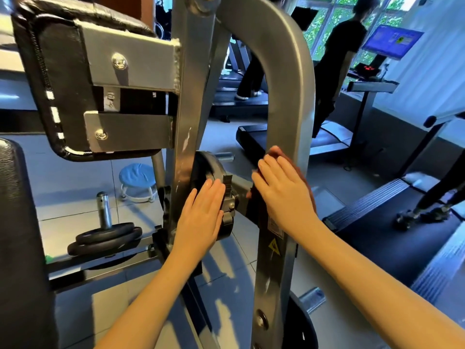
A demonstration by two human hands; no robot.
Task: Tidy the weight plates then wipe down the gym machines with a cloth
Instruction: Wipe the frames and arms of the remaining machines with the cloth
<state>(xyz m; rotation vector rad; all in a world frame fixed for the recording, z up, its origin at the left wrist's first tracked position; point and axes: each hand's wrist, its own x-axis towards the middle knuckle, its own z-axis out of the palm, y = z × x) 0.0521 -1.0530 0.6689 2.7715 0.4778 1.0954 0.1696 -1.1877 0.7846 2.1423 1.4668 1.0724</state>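
Pressing cloth (282,154) on grey upright (289,96) with right hand (281,190), left hand (201,212) flat on weight plate (201,167), all fingers (271,170) straight

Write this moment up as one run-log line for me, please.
step: wipe | left hand: flat on plate | right hand: presses cloth on frame | spare plates: on peg

Reddish cloth (285,157) flat against grey machine post (289,84)
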